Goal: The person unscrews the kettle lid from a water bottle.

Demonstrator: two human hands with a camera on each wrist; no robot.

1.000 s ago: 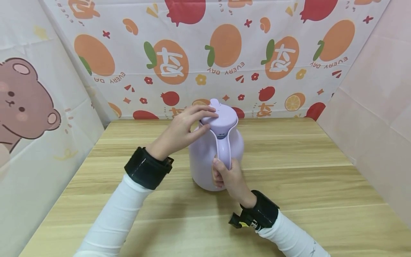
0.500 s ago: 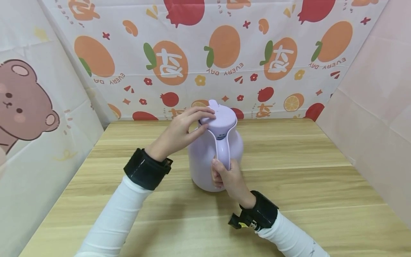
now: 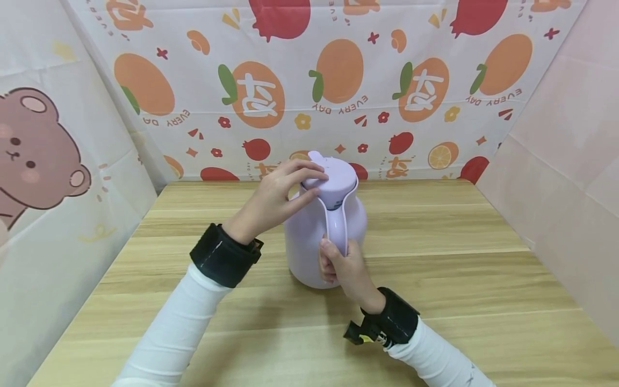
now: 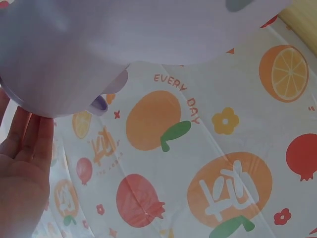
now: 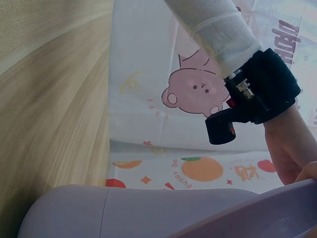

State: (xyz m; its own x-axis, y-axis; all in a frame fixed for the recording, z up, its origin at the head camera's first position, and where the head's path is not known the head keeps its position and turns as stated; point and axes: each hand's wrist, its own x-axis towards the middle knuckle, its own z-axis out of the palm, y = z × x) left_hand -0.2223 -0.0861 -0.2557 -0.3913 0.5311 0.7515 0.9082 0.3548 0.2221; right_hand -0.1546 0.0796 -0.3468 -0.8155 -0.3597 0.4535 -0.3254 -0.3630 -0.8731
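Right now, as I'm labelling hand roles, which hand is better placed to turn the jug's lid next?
Probably the left hand: it touches the lid, while the right hand grips the handle and could steady the jug.

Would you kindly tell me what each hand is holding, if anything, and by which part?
The right hand grips the lilac jug by its handle; the left hand touches the lid, though whether it grips cannot be told.

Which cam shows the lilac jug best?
Head: the lilac jug shows top to bottom, partly behind the left hand and right hand. Left wrist: close part, cropped at top. Right wrist: part, cropped at bottom.
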